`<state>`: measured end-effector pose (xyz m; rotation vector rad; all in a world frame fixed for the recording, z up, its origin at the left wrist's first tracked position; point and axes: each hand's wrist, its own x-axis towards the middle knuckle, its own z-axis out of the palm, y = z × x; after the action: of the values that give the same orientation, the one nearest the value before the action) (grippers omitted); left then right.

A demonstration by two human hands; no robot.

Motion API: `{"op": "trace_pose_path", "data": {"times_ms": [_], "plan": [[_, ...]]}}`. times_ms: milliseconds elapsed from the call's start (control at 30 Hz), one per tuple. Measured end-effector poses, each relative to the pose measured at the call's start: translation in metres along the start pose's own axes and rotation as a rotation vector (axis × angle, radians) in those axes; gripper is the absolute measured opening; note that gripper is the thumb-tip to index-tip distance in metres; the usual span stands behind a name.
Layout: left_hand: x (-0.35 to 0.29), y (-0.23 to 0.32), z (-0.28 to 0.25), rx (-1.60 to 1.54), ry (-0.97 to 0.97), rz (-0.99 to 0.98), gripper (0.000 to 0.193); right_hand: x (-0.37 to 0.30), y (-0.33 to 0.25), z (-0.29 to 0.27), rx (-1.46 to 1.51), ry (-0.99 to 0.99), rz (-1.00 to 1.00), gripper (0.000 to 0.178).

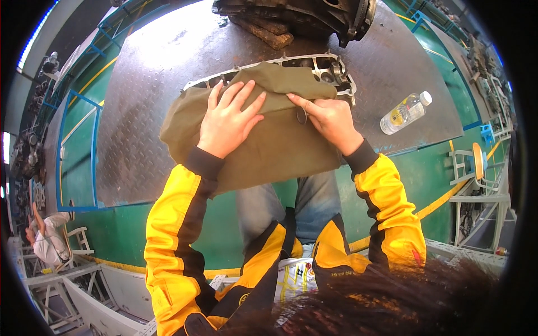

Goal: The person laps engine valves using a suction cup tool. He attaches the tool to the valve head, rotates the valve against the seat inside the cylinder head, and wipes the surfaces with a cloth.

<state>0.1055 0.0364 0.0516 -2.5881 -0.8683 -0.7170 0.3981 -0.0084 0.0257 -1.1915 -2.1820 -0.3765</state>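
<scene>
A piece of olive green cloth [252, 145] lies bunched and folded in front of me, its near part hanging past the table edge over my legs. It covers much of a silvery metal engine casting [347, 84], whose far rim with openings and bolt holes shows beyond it. My left hand [227, 117] rests on the cloth with its fingers spread. On the right side of the fold, my right hand [333, 120] has its index finger stretched along the cloth and its other fingers curled at it. A small dark oval piece [301, 115] shows beside that thumb.
The patterned metal tabletop [134, 123] holds a large black engine part [314, 17] at the far side, near a brown rough block [263, 33]. To my right stands or lies a clear bottle [404, 113] with a white cap. Another person [47, 238] is at the far left.
</scene>
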Motion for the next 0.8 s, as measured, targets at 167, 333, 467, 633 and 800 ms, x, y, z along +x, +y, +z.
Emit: {"op": "trace_pose_path", "data": {"times_ms": [167,333,467,633,800], "plan": [[-0.001,0.0,0.0,-0.018,0.003,-0.007,0.047,-0.005,-0.03,-0.019,0.582,0.043,0.353,0.048],[0.001,0.001,-0.002,-0.029,0.0,-0.004,0.046,-0.034,-0.068,-0.006,0.935,0.106,0.632,0.013],[0.001,0.001,-0.002,-0.046,-0.011,-0.01,0.046,-0.046,-0.089,0.018,1.212,0.08,0.859,0.008],[0.0,0.0,-0.003,-0.07,-0.021,-0.016,0.047,-0.041,-0.116,0.023,1.486,0.225,0.93,0.009],[-0.001,-0.008,-0.004,-0.133,0.035,0.0,0.046,-0.041,-0.119,0.03,1.276,0.322,0.918,0.017]]}}
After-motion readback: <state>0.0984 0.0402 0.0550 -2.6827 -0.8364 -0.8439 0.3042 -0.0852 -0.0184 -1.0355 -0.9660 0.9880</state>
